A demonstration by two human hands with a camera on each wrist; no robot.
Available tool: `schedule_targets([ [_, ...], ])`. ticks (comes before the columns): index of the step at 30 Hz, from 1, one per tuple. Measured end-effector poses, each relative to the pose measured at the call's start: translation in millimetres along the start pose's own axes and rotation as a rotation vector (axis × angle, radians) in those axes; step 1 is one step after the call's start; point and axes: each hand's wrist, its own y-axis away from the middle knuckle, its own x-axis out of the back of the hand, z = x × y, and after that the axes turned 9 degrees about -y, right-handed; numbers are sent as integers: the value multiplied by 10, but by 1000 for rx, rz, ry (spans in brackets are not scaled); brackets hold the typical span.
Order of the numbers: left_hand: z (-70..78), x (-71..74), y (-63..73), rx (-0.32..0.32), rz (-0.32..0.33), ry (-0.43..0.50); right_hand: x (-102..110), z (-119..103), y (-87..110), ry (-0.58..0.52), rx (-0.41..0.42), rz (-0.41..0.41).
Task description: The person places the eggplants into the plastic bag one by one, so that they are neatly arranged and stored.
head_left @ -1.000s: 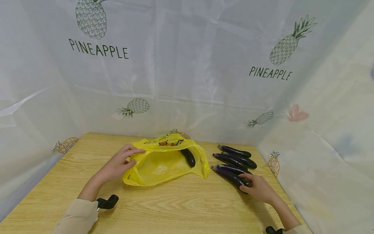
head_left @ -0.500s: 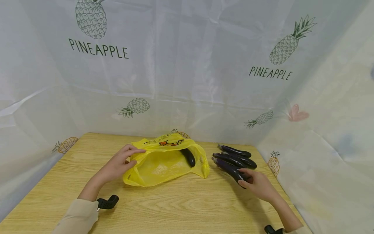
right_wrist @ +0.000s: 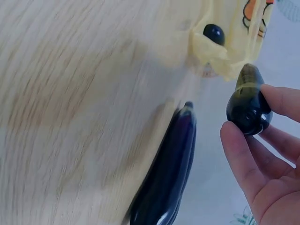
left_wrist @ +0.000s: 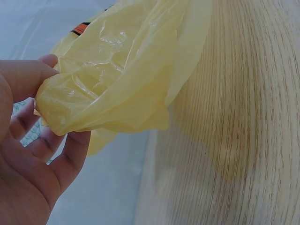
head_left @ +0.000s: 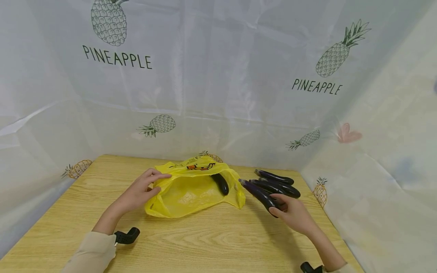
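Observation:
My left hand [head_left: 138,191] holds the left edge of the mouth of a yellow plastic bag [head_left: 186,193], thumb and fingers pinching the film in the left wrist view. Inside the bag lies a glossy dark eggplant [head_left: 221,184]. With my right hand [head_left: 293,212] I grip a long dark purple eggplant [head_left: 257,193] near its blunt end, its stem end pointing at the bag's right edge. The dark body of a second eggplant [head_left: 281,206] shows between my right fingers and thumb, mostly hidden. Behind lie several more eggplants [head_left: 274,176] on the table.
The wooden table [head_left: 205,242] carries the bag at left of centre and the eggplant pile at the back right. A pale curtain [head_left: 218,91] printed with pineapples hangs round the back and sides. Black wrist cameras [head_left: 128,236] sit by both sleeves.
My right hand has gripped the nearest eggplants, lifted them and moved them left toward the bag. The left hand and the bag have stayed nearly still.

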Motion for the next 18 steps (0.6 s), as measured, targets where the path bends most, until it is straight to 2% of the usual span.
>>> schedule_targets([
  [6, 12, 12, 9, -10, 8, -6, -99, -95, -24, -44, -3, -2],
  [13, 19, 12, 8, -1, -2, -19, -205, -147, -77, -47, -16, 22],
  [18, 22, 8, 0, 9, -12, -15, -262, -180, -113, -73, 10, 14],
])
